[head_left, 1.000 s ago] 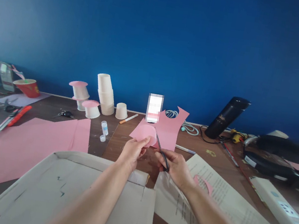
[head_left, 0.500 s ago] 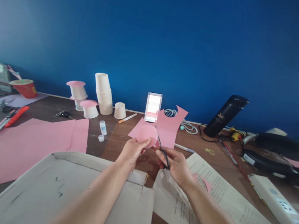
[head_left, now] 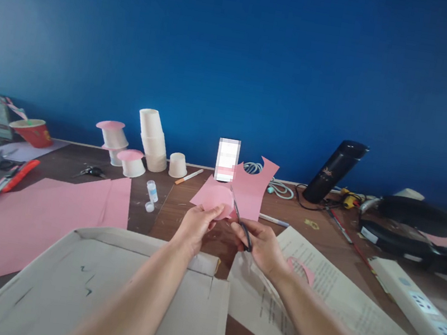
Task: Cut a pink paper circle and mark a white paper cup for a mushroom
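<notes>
Between the thumb and fingers of my left hand (head_left: 197, 225) is a round piece of pink paper (head_left: 217, 199), held up in front of me. My right hand (head_left: 257, 239) is closed around the black handles of a pair of scissors (head_left: 244, 229). The blades point up and away, beside the right edge of the pink circle; whether they touch it I cannot tell. Behind both hands lies a pink paper sheet with curved cut-outs (head_left: 250, 191). Pink paper scraps (head_left: 304, 271) rest on a printed page (head_left: 344, 300) under my right forearm.
Left: stacked white paper cups (head_left: 153, 142), cups with pink discs (head_left: 131, 163), a glue stick (head_left: 152, 191), a box cutter (head_left: 9, 183) on pink sheets (head_left: 58, 215). Right: a black flask (head_left: 335, 174), a power strip (head_left: 417, 306), headphones (head_left: 408, 231). A white board (head_left: 115, 286) lies in front.
The view has shifted slightly, so most things sit a little further left. Both hands keep their hold on the pink circle and the scissors, nearly in the same pose.
</notes>
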